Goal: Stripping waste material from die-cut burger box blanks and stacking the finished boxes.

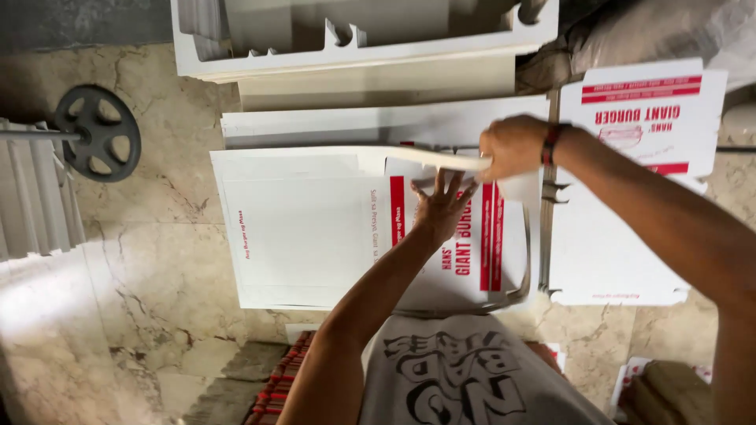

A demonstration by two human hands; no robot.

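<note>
So we're looking straight down at a marble floor (157, 260) with a bunch of flat white cardboard box blanks spread over it. The main one is the flat box blank (307, 236) with red stripes and red lettering, lying in the middle of the floor right in front of our knees.

Our left hand (442, 206) is pressed flat on that blank, fingers spread wide, not gripping anything, just holding the printed panel down near its far edge. Our right hand (512, 145) is closed around the folded flap (425, 157) of the same blank, pinching the raised edge, which curves up off the floor and casts a shadow on the panel under it. There's a dark wristband (553, 143) with a bit of red on the right wrist.

Just to the right of the blank, touching or nearly touching its edge, lies another flat blank (606, 260), mostly plain white. Further toward the upper right corner there's a printed blank (654, 110) with red bars, partly under our right forearm.

Beyond the far edge of the main blank we've got more plain white sheets (370, 126), and past those a white die-cut tray-like piece (362, 47) with notches along its rim.

Over at the left edge of the floor sits a dark round wheel (98, 134) on a rod, next to some white slatted thing (35, 197). Our grey printed shirt (465, 378) fills the bottom middle.
</note>
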